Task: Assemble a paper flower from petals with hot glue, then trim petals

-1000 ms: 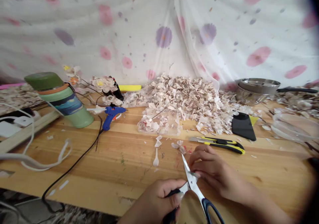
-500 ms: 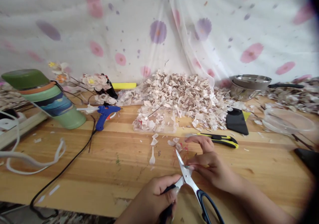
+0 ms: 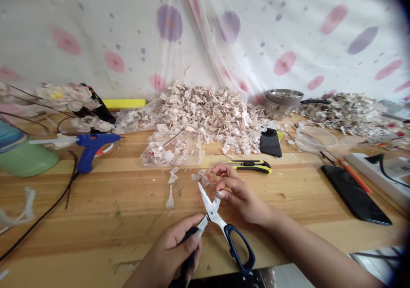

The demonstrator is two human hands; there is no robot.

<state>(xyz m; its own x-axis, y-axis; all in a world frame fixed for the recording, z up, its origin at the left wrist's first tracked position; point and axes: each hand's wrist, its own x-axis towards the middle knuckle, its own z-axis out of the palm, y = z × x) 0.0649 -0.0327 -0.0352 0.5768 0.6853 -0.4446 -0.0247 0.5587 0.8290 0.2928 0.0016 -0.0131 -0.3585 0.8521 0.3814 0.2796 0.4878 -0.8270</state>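
Observation:
My left hand [image 3: 177,247] is wrapped round one dark blue handle of a pair of scissors [image 3: 212,213]. The scissors are spread apart, one blade pointing up and away, the other loop handle hanging free at right. With thumb and fingertips my right hand [image 3: 235,194] pinches the end of the second blade; whether something small is also between those fingers cannot be made out. Just beyond the blades lie a few pale petals [image 3: 201,176]. To their left are more petals and a spoon-shaped pale piece [image 3: 170,198] on the wooden table [image 3: 128,224].
A big heap of dried petals [image 3: 205,113] stands behind a clear tray [image 3: 194,153]. A yellow-black utility knife [image 3: 253,166] lies beyond my right hand. At left are a blue glue gun [image 3: 89,147] and a green bottle [image 3: 28,158]; at right, a black phone [image 3: 355,194] and white power strip [image 3: 381,177].
The view has turned to the right, so things sit further left and the phone and power strip have come into sight. Both hands keep their hold on the scissors.

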